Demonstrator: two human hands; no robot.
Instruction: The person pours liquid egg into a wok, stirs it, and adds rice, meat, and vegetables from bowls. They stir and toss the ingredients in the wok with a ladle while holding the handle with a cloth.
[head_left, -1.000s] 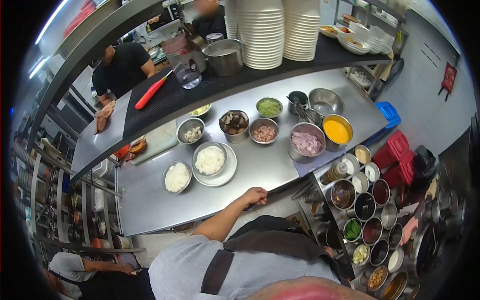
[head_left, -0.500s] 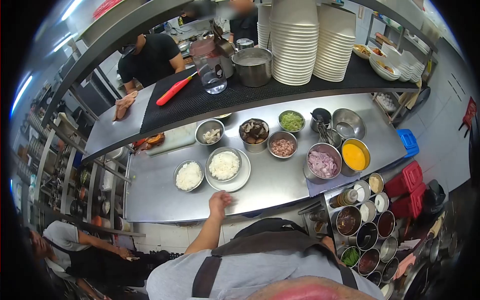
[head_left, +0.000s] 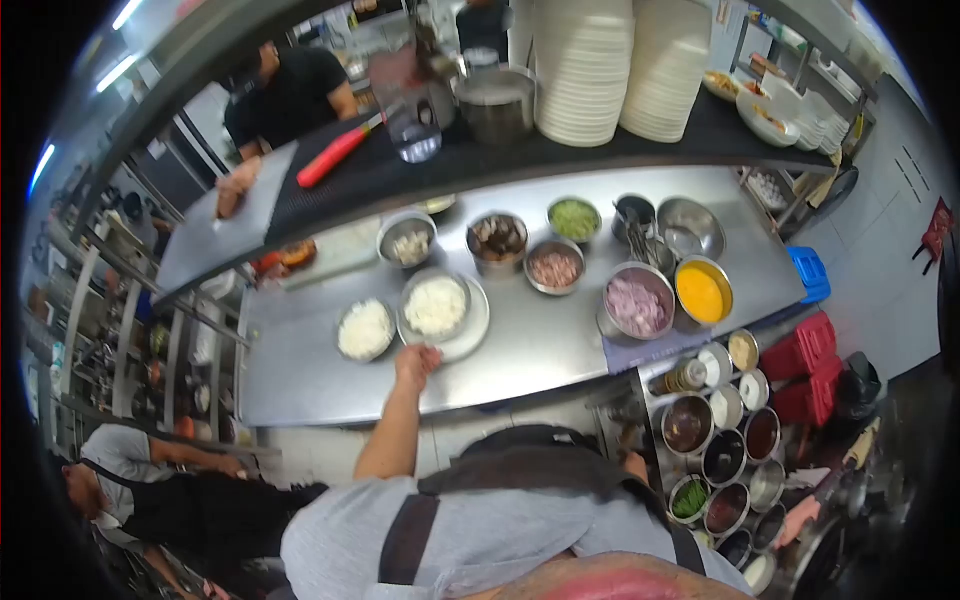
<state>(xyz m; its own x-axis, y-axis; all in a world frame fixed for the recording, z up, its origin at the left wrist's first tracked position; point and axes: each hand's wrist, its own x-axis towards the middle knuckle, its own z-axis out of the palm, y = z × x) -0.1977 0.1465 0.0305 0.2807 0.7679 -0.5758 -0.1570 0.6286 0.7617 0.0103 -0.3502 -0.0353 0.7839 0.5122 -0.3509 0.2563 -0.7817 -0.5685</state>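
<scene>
My left hand (head_left: pixel 417 364) is at the near-left rim of a white plate (head_left: pixel 476 322), with loosely bent fingers and nothing seen in them. Contact with the rim is hard to make out through the blur. On the plate stands a metal bowl of white rice (head_left: pixel 436 305). A second bowl of white rice (head_left: pixel 366 330) sits just left of it on the steel counter. Only a small blurred part of my right hand (head_left: pixel 637 466) shows beyond the dark apron, beside the rack of sauce containers; its fingers are hidden.
Behind the rice stand bowls of mushrooms (head_left: pixel 496 240), chopped green vegetable (head_left: pixel 574 219) and diced pink meat (head_left: pixel 554 268). Chopped onion (head_left: pixel 637 305) and yellow liquid (head_left: pixel 704 293) are farther right. An overhead shelf (head_left: pixel 400 190) holds stacked white bowls (head_left: pixel 584 75). A co-worker (head_left: pixel 160 485) stands at left.
My left hand has moved forward from the counter's front to the plate's near rim. The view has shifted and blurred slightly. The plate and bowls keep their places on the counter.
</scene>
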